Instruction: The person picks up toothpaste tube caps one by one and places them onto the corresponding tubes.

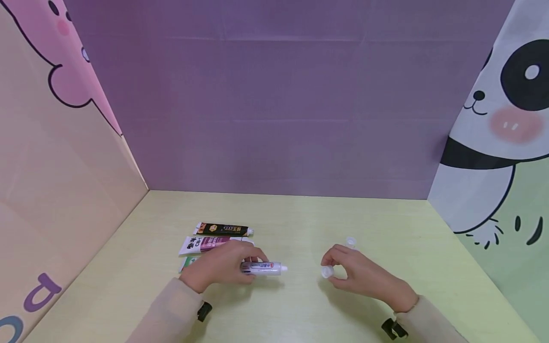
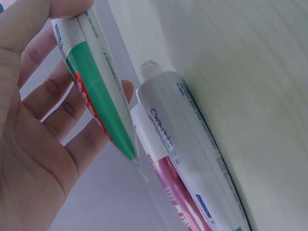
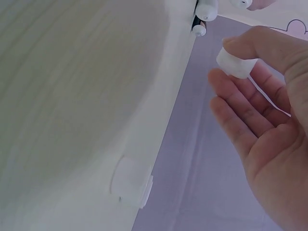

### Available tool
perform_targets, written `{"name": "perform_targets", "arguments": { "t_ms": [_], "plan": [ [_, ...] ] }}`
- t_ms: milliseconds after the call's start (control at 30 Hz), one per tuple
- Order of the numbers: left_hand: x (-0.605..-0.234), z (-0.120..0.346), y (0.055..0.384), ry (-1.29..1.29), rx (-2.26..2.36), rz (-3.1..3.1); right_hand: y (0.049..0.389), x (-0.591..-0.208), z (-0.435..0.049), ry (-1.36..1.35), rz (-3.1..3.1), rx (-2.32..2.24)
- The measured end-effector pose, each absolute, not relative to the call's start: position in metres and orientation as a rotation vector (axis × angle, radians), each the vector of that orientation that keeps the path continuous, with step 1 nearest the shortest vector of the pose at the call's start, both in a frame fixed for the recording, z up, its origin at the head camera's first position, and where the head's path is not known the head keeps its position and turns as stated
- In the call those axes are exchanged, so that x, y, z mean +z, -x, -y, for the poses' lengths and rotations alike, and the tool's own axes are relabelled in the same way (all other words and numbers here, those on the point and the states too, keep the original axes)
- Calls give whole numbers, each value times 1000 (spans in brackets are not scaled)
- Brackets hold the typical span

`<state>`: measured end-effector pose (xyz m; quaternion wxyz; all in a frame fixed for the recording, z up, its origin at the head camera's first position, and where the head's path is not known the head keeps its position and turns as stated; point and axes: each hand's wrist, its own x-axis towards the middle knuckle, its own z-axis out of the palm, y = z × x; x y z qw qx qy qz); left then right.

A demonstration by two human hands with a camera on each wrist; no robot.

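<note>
My left hand [image 1: 227, 262] grips a white toothpaste tube [image 1: 263, 268] with a green and red side, its bare nozzle pointing right. The left wrist view shows thumb and fingers around this toothpaste tube [image 2: 96, 82]. Across from it, my right hand [image 1: 364, 274] pinches a white cap [image 1: 327, 271] between thumb and fingertips; the cap [image 3: 236, 64] also shows in the right wrist view. Behind and partly under my left hand lie a white and purple tube [image 1: 201, 244] and a white and green tube [image 1: 188, 261], the latter mostly hidden in the head view.
A black toothpaste tube [image 1: 223, 229] lies farthest back in the row on the pale table [image 1: 300, 224]. Loose white caps [image 1: 350, 241] sit just beyond my right hand. A purple wall [image 1: 274, 95] closes the back, with printed panels at both sides.
</note>
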<state>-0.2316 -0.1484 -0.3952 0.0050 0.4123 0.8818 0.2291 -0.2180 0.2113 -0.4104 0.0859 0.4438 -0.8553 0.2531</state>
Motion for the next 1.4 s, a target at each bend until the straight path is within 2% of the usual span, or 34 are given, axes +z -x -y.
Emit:
{"name": "perform_targets", "arguments": {
  "t_ms": [567, 1400],
  "plan": [
    [-395, 130, 234, -1335, 743, -2704, 219, -413, -202, -1389, 2445, 862],
    [-394, 110, 236, -1362, 749, -2674, 215, -412, -185, -1331, 2570, 992]
  ]
}}
